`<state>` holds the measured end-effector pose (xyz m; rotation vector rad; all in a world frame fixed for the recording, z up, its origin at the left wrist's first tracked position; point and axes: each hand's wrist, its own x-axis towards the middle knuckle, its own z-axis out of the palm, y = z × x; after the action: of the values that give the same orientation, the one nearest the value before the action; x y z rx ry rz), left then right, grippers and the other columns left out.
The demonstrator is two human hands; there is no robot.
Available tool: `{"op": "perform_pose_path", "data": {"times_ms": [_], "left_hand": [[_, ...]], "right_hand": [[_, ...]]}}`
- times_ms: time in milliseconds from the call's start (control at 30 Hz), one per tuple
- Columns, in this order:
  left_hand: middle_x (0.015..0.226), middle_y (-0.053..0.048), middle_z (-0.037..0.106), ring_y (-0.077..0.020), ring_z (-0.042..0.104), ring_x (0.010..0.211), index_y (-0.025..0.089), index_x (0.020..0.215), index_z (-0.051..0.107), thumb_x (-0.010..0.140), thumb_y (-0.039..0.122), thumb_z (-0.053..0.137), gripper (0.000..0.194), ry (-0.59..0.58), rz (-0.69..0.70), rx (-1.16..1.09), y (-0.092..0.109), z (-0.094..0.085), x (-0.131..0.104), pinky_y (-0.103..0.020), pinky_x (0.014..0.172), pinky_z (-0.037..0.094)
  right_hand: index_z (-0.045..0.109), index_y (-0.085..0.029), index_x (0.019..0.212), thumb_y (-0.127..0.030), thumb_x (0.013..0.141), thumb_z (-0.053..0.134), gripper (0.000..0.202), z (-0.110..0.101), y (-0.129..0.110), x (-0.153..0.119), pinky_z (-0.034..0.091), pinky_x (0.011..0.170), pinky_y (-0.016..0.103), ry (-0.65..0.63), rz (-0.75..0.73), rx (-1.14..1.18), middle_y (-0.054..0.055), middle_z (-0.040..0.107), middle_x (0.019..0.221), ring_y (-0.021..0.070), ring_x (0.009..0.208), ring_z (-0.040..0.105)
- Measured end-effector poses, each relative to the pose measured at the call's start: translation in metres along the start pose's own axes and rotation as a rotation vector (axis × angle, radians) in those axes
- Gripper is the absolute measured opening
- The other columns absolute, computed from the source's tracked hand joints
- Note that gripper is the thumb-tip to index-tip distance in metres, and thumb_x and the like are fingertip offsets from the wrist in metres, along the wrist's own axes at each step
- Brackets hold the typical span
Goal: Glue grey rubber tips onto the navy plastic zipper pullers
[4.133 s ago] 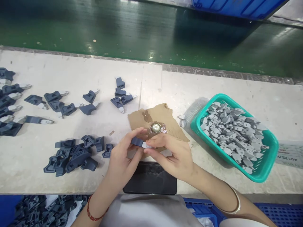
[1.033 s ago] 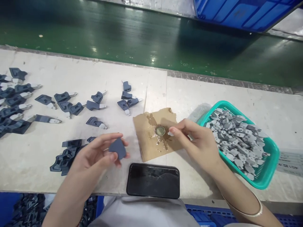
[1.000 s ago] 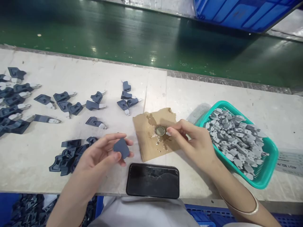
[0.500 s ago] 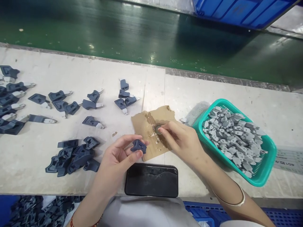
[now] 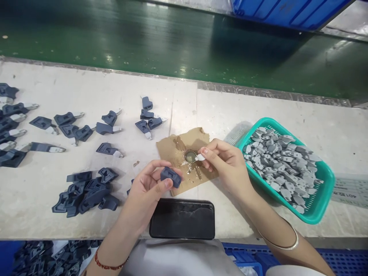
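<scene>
Between thumb and fingers, my left hand (image 5: 152,188) holds a dark blue plastic part (image 5: 170,177) above the near left side of a brown cardboard piece (image 5: 178,153). My right hand (image 5: 225,163) pinches a small light-grey plastic piece (image 5: 200,157). Its tip points left, at the edge of a small round cap (image 5: 190,156) that lies on the cardboard with liquid in it. Wet spots surround the cap. To the right of my right hand, a green basket (image 5: 324,199) is heaped with similar grey pieces (image 5: 283,165).
A black phone (image 5: 182,219) lies at the table's near edge. Loose dark blue parts (image 5: 89,191) are piled at left; behind them lie several joined blue-and-grey parts (image 5: 106,128). A green belt (image 5: 129,42) runs along the back, with a blue crate (image 5: 287,11) beyond.
My right hand has drawn back slightly to the right from the cap, so the grey piece and the liquid now show. In my left hand the blue part has turned.
</scene>
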<state>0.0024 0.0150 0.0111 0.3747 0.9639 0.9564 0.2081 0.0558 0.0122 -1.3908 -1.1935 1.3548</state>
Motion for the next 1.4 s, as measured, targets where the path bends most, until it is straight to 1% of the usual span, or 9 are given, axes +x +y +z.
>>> {"op": "perform_pose_path", "data": {"times_ms": [100, 200, 300, 500, 633, 767, 933, 1167, 1400], "left_hand": [[0.087, -0.002, 0.083, -0.0118, 0.069, 0.073, 0.022, 0.086, 0.073, 0.065, 0.031, 0.1, 0.035, 0.035, 0.003, 0.01, 0.0, 0.003, 0.003, -0.02, 0.07, 0.055], [0.085, -0.002, 0.084, -0.0097, 0.067, 0.063, 0.022, 0.082, 0.068, 0.065, 0.03, 0.1, 0.037, 0.025, -0.004, 0.01, -0.002, 0.006, 0.004, -0.019, 0.061, 0.052], [0.085, -0.003, 0.085, -0.0143, 0.076, 0.077, 0.022, 0.082, 0.065, 0.069, 0.024, 0.098, 0.036, 0.028, 0.048, 0.048, -0.005, 0.005, 0.006, -0.02, 0.066, 0.056], [0.104, -0.007, 0.086, -0.0226, 0.081, 0.101, 0.023, 0.097, 0.079, 0.077, 0.025, 0.092, 0.023, 0.034, 0.111, 0.205, -0.013, 0.002, 0.005, -0.028, 0.083, 0.064], [0.108, -0.007, 0.085, -0.0246, 0.08, 0.108, 0.023, 0.086, 0.078, 0.08, 0.021, 0.088, 0.013, 0.121, 0.258, 0.307, -0.016, 0.01, -0.001, -0.034, 0.096, 0.065], [0.108, -0.006, 0.086, -0.0236, 0.081, 0.107, 0.023, 0.085, 0.077, 0.083, 0.016, 0.084, 0.011, 0.2, 0.416, 0.413, -0.022, 0.015, -0.005, -0.034, 0.098, 0.066], [0.109, -0.005, 0.086, -0.0205, 0.081, 0.106, 0.022, 0.092, 0.077, 0.086, 0.006, 0.077, 0.017, 0.119, 0.645, 0.542, -0.032, 0.01, -0.001, -0.026, 0.095, 0.067], [0.113, 0.0, 0.085, -0.0154, 0.08, 0.108, 0.024, 0.096, 0.076, 0.086, 0.0, 0.074, 0.026, 0.098, 0.715, 0.63, -0.033, 0.008, 0.0, -0.022, 0.099, 0.065], [0.117, -0.005, 0.084, -0.0176, 0.079, 0.112, 0.02, 0.107, 0.074, 0.085, -0.002, 0.075, 0.031, 0.105, 0.929, 0.937, -0.035, 0.006, -0.003, -0.024, 0.105, 0.062]], "right_hand": [[0.062, -0.022, 0.069, -0.054, 0.085, 0.08, 0.041, 0.002, 0.001, -0.001, 0.033, 0.042, 0.022, -0.003, 0.035, 0.114, -0.005, 0.057, 0.05, 0.009, 0.043, 0.045], [0.064, -0.022, 0.071, -0.05, 0.087, 0.08, 0.036, 0.003, 0.001, -0.006, 0.034, 0.041, 0.022, -0.02, 0.041, 0.158, -0.005, 0.058, 0.05, 0.0089, 0.042, 0.045], [0.066, -0.021, 0.073, -0.046, 0.089, 0.079, 0.032, 0.005, -0.002, -0.013, 0.038, 0.043, 0.022, -0.024, 0.021, 0.175, -0.005, 0.059, 0.051, 0.0088, 0.043, 0.047], [0.067, -0.021, 0.075, -0.043, 0.089, 0.079, 0.029, 0.014, -0.003, -0.017, 0.04, 0.043, 0.023, -0.065, 0.006, 0.234, -0.005, 0.06, 0.051, 0.0095, 0.043, 0.05], [0.06, -0.021, 0.069, -0.04, 0.09, 0.079, 0.034, 0.018, 0.001, -0.017, 0.034, 0.039, 0.021, -0.066, 0.046, 0.282, -0.006, 0.055, 0.045, 0.0071, 0.037, 0.042], [0.055, -0.021, 0.064, -0.036, 0.091, 0.078, 0.038, 0.021, 0.003, -0.017, 0.031, 0.037, 0.02, -0.059, 0.064, 0.278, -0.007, 0.055, 0.042, 0.0052, 0.033, 0.037], [0.056, -0.021, 0.063, -0.035, 0.091, 0.077, 0.037, 0.024, 0.002, -0.018, 0.033, 0.036, 0.019, -0.032, 0.067, 0.238, -0.007, 0.054, 0.04, 0.0048, 0.032, 0.038], [0.052, -0.021, 0.06, -0.036, 0.091, 0.076, 0.042, 0.025, 0.0, -0.019, 0.031, 0.034, 0.017, -0.038, 0.107, 0.193, -0.006, 0.056, 0.04, 0.0039, 0.03, 0.039], [0.051, -0.02, 0.061, -0.041, 0.093, 0.074, 0.045, 0.028, 0.0, -0.025, 0.032, 0.034, 0.015, -0.008, 0.151, 0.179, -0.005, 0.059, 0.041, 0.0042, 0.031, 0.044]]}}
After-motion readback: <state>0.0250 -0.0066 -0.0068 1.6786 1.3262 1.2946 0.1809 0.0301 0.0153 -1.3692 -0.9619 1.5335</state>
